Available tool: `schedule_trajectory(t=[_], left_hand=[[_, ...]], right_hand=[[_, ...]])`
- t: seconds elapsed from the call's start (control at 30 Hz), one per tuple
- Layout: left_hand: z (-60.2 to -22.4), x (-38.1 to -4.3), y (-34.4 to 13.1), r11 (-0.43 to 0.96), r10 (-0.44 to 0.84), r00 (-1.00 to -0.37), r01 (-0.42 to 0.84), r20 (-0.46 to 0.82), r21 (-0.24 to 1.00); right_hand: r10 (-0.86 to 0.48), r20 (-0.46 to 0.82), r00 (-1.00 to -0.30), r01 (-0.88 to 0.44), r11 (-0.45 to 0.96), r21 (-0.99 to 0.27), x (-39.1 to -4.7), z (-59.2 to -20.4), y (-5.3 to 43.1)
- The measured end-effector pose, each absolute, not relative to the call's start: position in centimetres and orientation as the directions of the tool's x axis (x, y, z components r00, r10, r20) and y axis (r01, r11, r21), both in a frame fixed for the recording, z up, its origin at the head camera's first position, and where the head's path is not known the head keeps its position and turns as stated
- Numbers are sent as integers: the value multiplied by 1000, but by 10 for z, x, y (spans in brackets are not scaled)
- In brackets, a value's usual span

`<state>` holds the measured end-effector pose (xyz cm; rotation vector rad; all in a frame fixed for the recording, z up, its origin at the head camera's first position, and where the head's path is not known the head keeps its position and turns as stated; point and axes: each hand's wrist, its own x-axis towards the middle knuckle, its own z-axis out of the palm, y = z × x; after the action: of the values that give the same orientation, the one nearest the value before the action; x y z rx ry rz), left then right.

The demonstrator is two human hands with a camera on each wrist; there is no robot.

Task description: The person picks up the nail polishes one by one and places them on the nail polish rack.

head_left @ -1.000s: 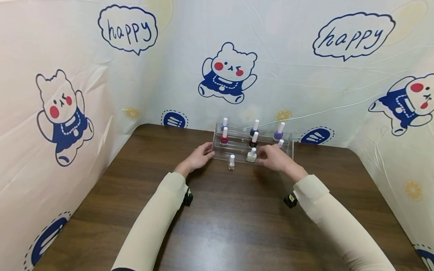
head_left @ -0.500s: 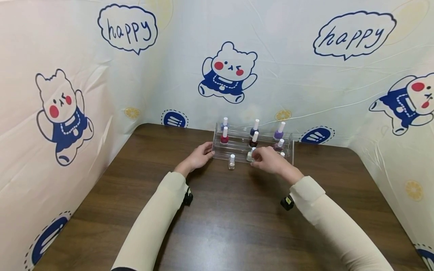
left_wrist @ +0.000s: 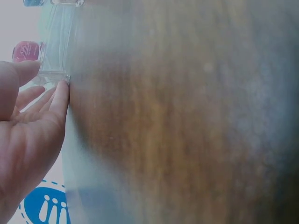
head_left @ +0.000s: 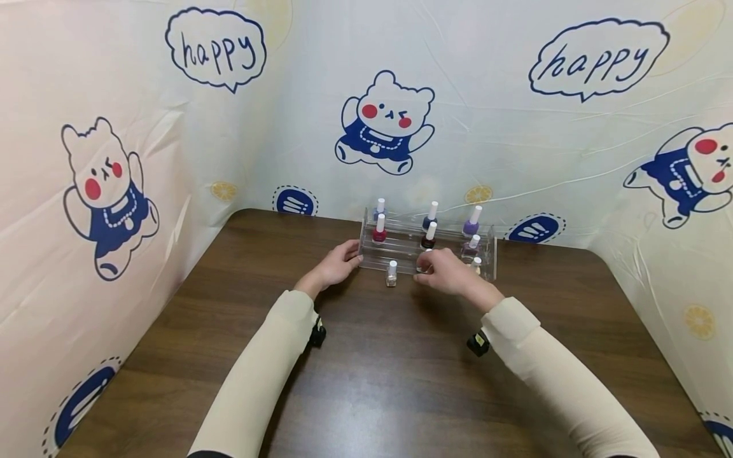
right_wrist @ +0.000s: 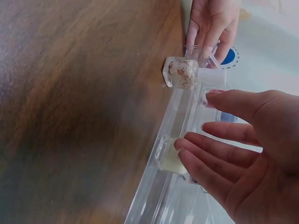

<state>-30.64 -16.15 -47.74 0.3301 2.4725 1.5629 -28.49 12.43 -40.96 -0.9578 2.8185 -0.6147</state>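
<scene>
A clear tiered display rack (head_left: 401, 253) carries several nail polish bottles with white caps. At its left end my left hand (head_left: 336, 264) touches the side panel with its fingertips, relaxed fingers along the lower corner. My right hand (head_left: 449, 272) hovers at the rack's front, fingers extended and thumb apart, holding nothing. Behind those fingers a pale cream nail polish bottle (right_wrist: 171, 161) stands on the lowest tier, largely covered in the head view. A glitter nail polish bottle (head_left: 392, 276) stands upright at the rack's front edge, left of the right hand.
Red (head_left: 380, 230) and dark (head_left: 428, 237) polish bottles stand on the middle tier; a purple bottle (head_left: 471, 222) is on the top tier. The brown table (head_left: 366, 369) extends toward me. A printed cloth (head_left: 298, 127) hangs close behind the rack.
My right hand has moved left along the rack's front, from right of the cream bottle to in front of it, uncovering bottles at the right end. The left hand stays put.
</scene>
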Motion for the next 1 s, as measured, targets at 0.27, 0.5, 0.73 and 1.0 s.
schedule_trajectory(t=[0.27,0.5,0.73,1.0], left_hand=[[-478,-307,-161,427,282,-958,76,-53,901],[-479,-307,-162,428,285,-957,74,-57,901],[-478,-306,-161,423,285,-957,69,-60,903],[-476,-306,-161,421,282,-957,65,-62,905]], right_hand=[[-600,47,-799,-556,706,-439,-285,-410,114],[-604,54,-795,-563,703,-435,-287,-412,104],[-597,65,-800,-561,703,-437,-286,-412,96],[-597,70,-799,-558,692,-459,-287,-413,89]])
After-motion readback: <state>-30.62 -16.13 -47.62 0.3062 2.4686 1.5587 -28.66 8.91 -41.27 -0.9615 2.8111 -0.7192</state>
